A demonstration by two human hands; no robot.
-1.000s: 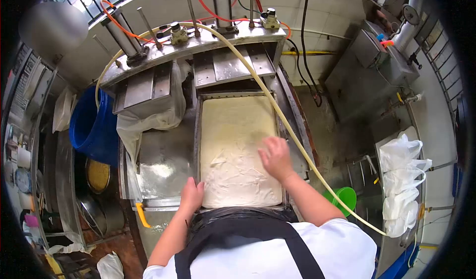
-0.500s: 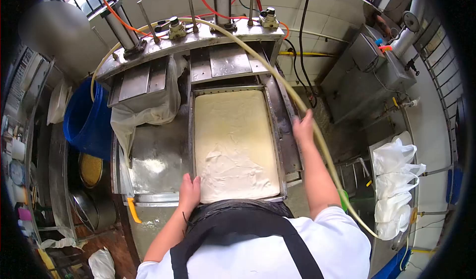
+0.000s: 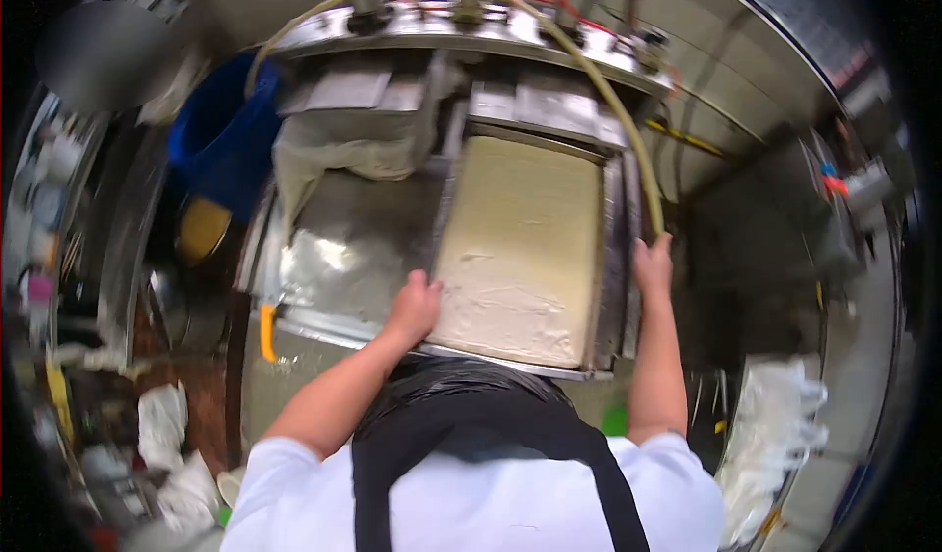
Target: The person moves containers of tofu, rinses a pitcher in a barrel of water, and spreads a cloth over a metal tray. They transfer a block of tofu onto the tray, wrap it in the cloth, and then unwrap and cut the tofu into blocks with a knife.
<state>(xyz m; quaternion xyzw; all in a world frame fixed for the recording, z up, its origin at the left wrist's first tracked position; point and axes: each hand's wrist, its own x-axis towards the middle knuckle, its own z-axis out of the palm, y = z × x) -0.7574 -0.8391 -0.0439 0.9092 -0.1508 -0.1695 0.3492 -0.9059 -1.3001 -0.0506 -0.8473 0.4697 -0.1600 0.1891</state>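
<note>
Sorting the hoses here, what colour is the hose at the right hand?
Pale yellow; the hose shows best in the head view.

shiny metal tray — matt cloth

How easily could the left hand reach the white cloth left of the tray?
Probably easily: the left hand rests at the tray's near-left corner, and only bare steel tabletop lies between it and the white cloth. The right hand is busy holding the hose.
</note>
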